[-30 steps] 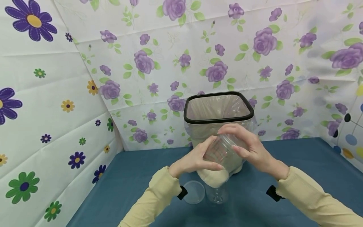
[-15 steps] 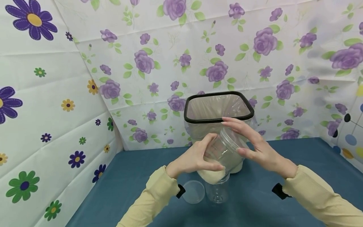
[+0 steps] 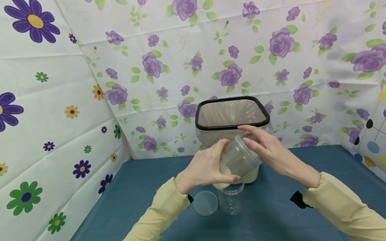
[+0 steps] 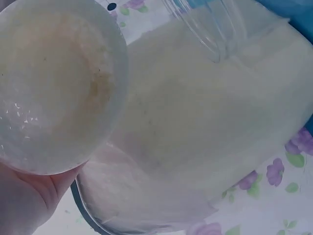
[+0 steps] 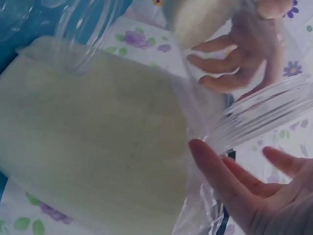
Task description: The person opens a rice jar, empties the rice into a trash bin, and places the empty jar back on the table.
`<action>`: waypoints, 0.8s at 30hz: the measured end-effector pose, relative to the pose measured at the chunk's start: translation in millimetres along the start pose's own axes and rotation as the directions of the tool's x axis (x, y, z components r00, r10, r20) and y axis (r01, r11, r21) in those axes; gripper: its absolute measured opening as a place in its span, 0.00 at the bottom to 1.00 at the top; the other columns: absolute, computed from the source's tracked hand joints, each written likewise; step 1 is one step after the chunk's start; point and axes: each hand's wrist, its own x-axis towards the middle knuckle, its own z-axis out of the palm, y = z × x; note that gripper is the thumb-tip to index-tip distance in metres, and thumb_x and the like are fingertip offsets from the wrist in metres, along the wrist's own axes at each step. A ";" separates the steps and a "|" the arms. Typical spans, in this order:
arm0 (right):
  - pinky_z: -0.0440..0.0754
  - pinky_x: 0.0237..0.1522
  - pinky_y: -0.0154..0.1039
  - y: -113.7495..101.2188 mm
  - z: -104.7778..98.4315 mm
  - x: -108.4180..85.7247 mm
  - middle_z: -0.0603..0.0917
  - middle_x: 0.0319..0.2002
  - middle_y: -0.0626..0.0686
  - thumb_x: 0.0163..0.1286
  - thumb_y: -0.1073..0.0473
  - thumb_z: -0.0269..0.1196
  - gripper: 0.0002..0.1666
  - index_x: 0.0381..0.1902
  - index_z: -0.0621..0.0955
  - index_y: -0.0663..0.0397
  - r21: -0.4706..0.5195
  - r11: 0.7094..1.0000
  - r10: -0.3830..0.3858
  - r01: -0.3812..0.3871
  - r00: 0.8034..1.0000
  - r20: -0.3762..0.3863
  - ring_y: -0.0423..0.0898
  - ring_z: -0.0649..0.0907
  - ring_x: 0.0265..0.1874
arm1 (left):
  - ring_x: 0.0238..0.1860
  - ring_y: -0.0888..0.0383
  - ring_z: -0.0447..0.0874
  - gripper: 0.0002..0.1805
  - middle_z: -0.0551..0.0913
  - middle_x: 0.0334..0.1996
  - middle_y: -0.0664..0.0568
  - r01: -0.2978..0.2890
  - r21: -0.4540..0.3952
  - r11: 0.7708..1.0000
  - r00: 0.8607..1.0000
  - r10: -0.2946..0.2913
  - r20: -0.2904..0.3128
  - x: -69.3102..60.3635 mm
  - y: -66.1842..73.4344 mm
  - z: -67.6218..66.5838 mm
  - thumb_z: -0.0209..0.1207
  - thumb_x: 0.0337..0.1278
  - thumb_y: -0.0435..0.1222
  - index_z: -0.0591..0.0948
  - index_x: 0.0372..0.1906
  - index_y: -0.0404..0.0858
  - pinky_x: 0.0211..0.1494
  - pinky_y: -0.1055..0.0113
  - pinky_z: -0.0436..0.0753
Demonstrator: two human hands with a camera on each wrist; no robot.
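Observation:
In the head view, my left hand (image 3: 202, 165) grips a clear plastic jar (image 3: 239, 162), tilted with its ridged rim toward the upper right. Cream-coloured contents (image 4: 54, 88) show through the jar's base in the left wrist view; whether grains or powder I cannot tell. My right hand (image 3: 271, 152) is by the rim, its fingers spread and not curled round the jar; contact is unclear. Below stands a second clear jar (image 3: 230, 202), upright, partly hidden behind the held one. A round translucent lid (image 3: 205, 203) lies flat to its left.
A cream bin (image 3: 211, 137) with a black rim and clear liner stands just behind the hands. Blue cloth (image 3: 144, 187) covers the table. Flower-printed sheets (image 3: 169, 83) form walls at the back and sides.
The held jar has tipped further, so its rim now faces more to the right and its contents are lower in view. My right hand first moved off the rim, then came back toward it.

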 end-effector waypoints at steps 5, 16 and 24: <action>0.73 0.38 0.49 -5.9 4.1 2.4 0.72 0.51 0.54 0.71 0.46 0.46 0.27 0.65 0.63 0.48 -0.038 0.997 0.073 -0.071 0.996 0.053 0.48 0.76 0.41 | 0.23 0.64 0.70 0.46 0.73 0.39 0.52 -0.019 0.053 0.998 1.000 0.019 -0.001 -0.1 0.9 2.5 0.65 0.35 0.57 0.62 0.58 0.35 0.21 0.75 0.69; 0.71 0.37 0.49 -4.0 18.9 4.3 0.72 0.48 0.56 0.73 0.47 0.42 0.24 0.60 0.67 0.53 -0.039 0.997 0.068 -0.067 0.997 0.038 0.50 0.73 0.41 | 0.25 0.62 0.72 0.47 0.75 0.37 0.51 -0.023 0.109 0.994 1.000 0.024 -0.007 0.3 0.0 8.3 0.65 0.34 0.58 0.64 0.57 0.34 0.20 0.75 0.70; 0.69 0.38 0.49 -0.5 28.7 3.4 0.70 0.50 0.55 0.73 0.51 0.44 0.23 0.59 0.68 0.57 0.029 0.999 -0.021 0.022 0.998 -0.054 0.49 0.70 0.42 | 0.23 0.64 0.70 0.46 0.74 0.37 0.51 -0.003 0.047 0.999 1.000 0.003 -0.008 -1.1 -2.3 9.0 0.65 0.35 0.57 0.63 0.58 0.35 0.21 0.75 0.70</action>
